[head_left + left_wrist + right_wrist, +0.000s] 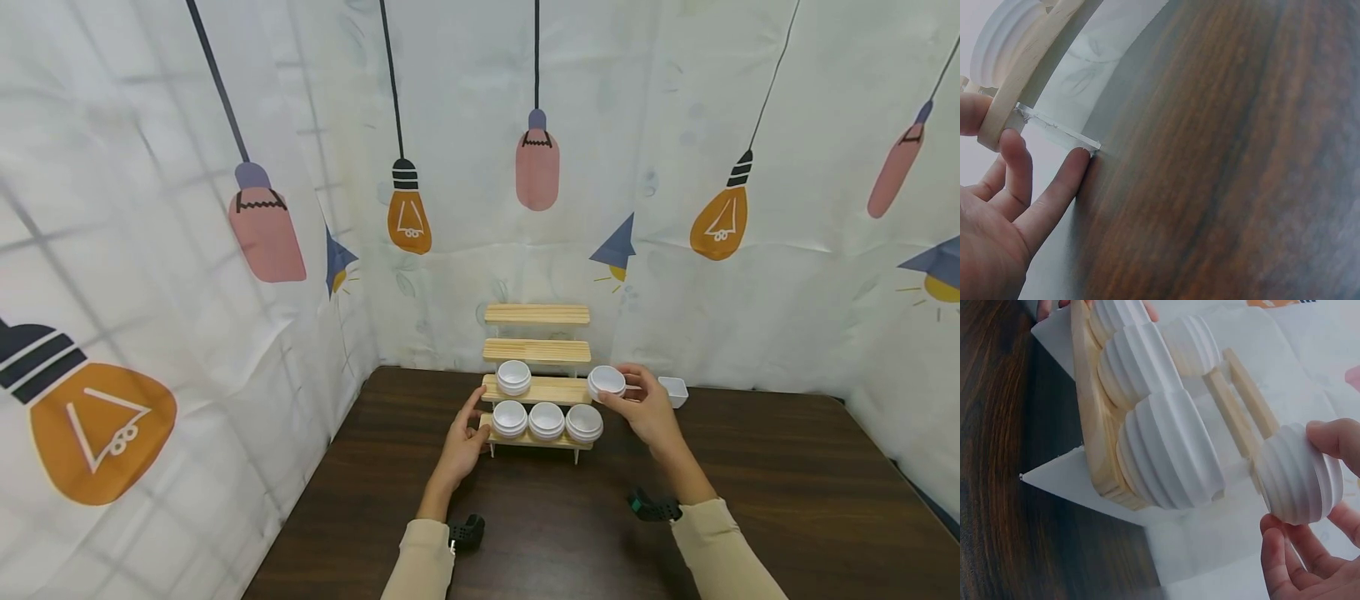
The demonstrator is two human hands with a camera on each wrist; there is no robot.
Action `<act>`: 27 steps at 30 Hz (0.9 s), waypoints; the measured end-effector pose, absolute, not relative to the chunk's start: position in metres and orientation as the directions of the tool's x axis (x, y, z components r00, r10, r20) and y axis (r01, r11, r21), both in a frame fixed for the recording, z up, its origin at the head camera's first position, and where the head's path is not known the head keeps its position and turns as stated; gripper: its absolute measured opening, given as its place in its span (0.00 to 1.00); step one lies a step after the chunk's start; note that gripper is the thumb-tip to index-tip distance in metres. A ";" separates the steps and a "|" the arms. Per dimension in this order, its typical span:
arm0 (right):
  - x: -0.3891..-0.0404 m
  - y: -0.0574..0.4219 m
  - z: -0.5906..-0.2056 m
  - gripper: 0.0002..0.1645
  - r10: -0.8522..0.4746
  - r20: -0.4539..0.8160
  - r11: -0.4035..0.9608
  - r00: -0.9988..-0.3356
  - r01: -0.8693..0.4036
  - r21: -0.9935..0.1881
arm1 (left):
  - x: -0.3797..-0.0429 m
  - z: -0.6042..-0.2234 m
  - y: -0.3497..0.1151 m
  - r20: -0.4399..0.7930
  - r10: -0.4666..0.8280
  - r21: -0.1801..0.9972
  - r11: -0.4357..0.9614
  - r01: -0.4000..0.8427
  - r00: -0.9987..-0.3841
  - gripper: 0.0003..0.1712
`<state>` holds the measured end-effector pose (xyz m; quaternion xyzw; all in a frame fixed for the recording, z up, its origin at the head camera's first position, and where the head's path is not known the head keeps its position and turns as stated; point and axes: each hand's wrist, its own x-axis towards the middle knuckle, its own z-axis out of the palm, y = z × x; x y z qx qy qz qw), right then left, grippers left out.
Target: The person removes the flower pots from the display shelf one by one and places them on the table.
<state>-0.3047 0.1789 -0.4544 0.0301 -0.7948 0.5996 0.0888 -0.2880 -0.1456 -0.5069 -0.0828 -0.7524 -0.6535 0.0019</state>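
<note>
White ribbed bowl [606, 382]: right hand [645, 407] pinches its sides at second shelf [557, 389]; left hand [459, 448] grips bottom shelf [1027, 70], presumably for steadiness.

A rack [537, 314] stood on the table [555, 525], a curtain [457, 317] behind it. Three bowls [547, 422] sat side by side on its bottom shelf [540, 442]. Above and behind, on the second shelf [557, 390], another bowl [513, 378] sat toward the left — and one more bowl [606, 382], in the right hand [649, 412], was at the right end. The left hand [461, 446] touched the rack's left end. Beyond the right hand lay a dish [675, 392].
</note>
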 end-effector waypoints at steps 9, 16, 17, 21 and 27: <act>-0.304 0.187 -0.462 0.36 0.082 0.160 0.297 -0.984 -0.129 -0.946 | -0.288 -0.508 -0.145 0.109 0.116 0.985 0.122 0.123 -0.987 0.40; -0.300 0.194 -0.464 0.37 0.093 0.134 0.309 -0.987 -0.099 -0.946 | -0.289 -0.506 -0.146 0.112 0.129 0.984 0.123 0.128 -0.985 0.40; -0.299 0.196 -0.464 0.38 0.094 0.135 0.309 -0.986 -0.100 -0.946 | -0.289 -0.507 -0.145 0.111 0.130 0.984 0.121 0.127 -0.985 0.40; -0.297 0.201 -0.468 0.37 0.095 0.143 0.299 -0.985 -0.109 -0.948 | -0.289 -0.508 -0.145 0.108 0.126 0.986 0.115 0.123 -0.986 0.40; -0.297 0.209 -0.476 0.36 0.107 0.168 0.310 -0.980 -0.128 -0.942 | -0.290 -0.510 -0.144 0.113 0.117 0.985 0.115 0.127 -0.987 0.40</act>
